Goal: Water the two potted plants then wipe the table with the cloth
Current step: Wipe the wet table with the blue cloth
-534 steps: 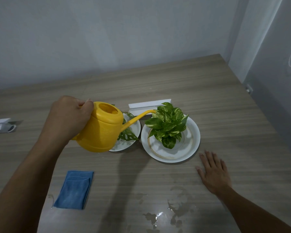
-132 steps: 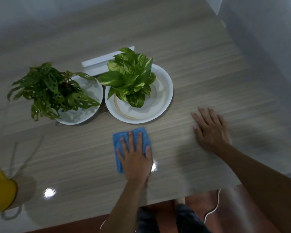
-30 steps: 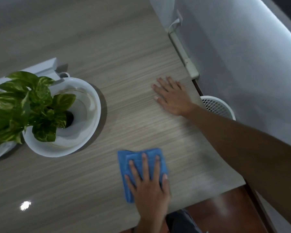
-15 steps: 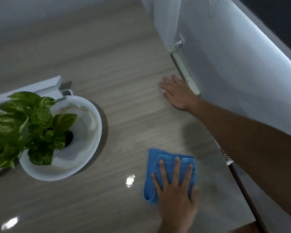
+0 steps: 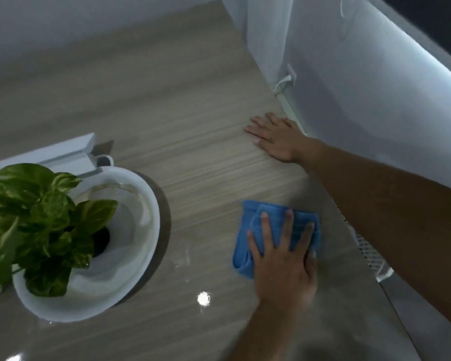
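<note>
Both hands lie flat, fingers spread: left point(image 5: 281, 261) pressing cloth point(image 5: 248, 230), right point(image 5: 276, 138) on table point(image 5: 180, 113).

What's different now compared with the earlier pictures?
The yellow watering can was put down and is out of view. The left hand took up the blue cloth and has slid it rightward across the table, toward its right edge. The right hand stays flat on the table; the plant stays in its white dish.
</note>
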Demonstrator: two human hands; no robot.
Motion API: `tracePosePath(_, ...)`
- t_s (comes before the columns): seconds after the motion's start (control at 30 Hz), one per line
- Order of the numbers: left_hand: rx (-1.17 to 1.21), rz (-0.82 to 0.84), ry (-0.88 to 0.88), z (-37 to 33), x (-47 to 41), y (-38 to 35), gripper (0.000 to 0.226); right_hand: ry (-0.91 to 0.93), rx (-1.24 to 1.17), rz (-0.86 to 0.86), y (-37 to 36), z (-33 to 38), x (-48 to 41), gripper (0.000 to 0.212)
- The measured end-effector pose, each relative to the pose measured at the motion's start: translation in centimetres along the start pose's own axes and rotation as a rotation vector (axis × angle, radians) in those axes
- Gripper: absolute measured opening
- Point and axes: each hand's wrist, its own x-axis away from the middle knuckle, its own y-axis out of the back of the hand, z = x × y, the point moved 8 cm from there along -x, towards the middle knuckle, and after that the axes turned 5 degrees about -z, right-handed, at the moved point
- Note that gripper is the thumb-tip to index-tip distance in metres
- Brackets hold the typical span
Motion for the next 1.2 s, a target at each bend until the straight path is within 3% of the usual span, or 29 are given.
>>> tracePosePath(0.1, 0.001, -0.025, -0.007, 3.8, -7.5, 0.3, 0.050, -0.008, -0.004, 0.036, 0.2, -0.3, -0.2, 0.048)
tracePosePath(0.2, -0.091, 0.002, 0.336, 14.1, -8.4, 2.1, 0.056, -0.016, -0.032, 0.059, 0.3, -0.1, -0.3, 0.048)
tracePosePath(0.27, -0.134, -0.098, 0.469, 14.6, -2.9, 4.5, 0.056, -0.024, -0.033, 0.045, 0.2, 0.0, -0.2, 0.048)
tracePosePath(0.4, -0.041, 0.010, 0.238, 5.4, 4.1, 2.2, 0.056, -0.079, -0.025, 0.004, -0.2, 0.7, 0.2, 0.049)
tracePosePath(0.47, -0.061, -0.002, 0.152, 7.2, 0.7, 2.0, 0.053, -0.110, -0.034, 0.016, -0.2, 1.6, 0.8, 0.050)
tracePosePath(0.6, -0.137, -0.047, 0.386, 14.2, 2.0, 4.7, 0.054, -0.121, -0.066, -0.067, 0.0, 4.9, 4.3, 0.052)
tracePosePath(0.73, -0.159, 0.002, 0.334, 13.7, 14.5, 5.8, 0.056, -0.105, -0.106, -0.118, -1.1, 9.3, 8.4, 0.052)
tracePosePath(0.8, -0.226, 0.024, 0.367, 17.8, 19.8, 6.9, 0.059, -0.083, -0.121, -0.105, -1.8, 11.9, 10.1, 0.052)
tracePosePath(0.83, -0.272, 0.026, 0.418, 20.5, 21.8, 7.8, 0.060, -0.069, -0.123, -0.103, -2.1, 13.2, 11.0, 0.052)
tracePosePath(0.93, -0.288, -0.026, 0.784, 28.2, 27.7, 11.9, 0.060, -0.039, -0.126, -0.113, -2.8, 17.2, 13.7, 0.053)
tracePosePath(1.03, -0.180, 0.017, 0.972, 27.6, 29.4, 11.7, 0.063, -0.006, -0.123, -0.089, -4.7, 21.9, 16.6, 0.061)
tracePosePath(1.13, -0.113, 0.030, 0.718, 23.7, 25.4, 10.3, 0.056, 0.030, -0.111, -0.071, -7.7, 27.4, 19.6, 0.059)
tracePosePath(1.2, -0.139, 0.029, 0.516, 25.9, 23.0, 10.8, 0.054, 0.039, -0.133, -0.112, -9.2, 30.8, 21.8, 0.055)
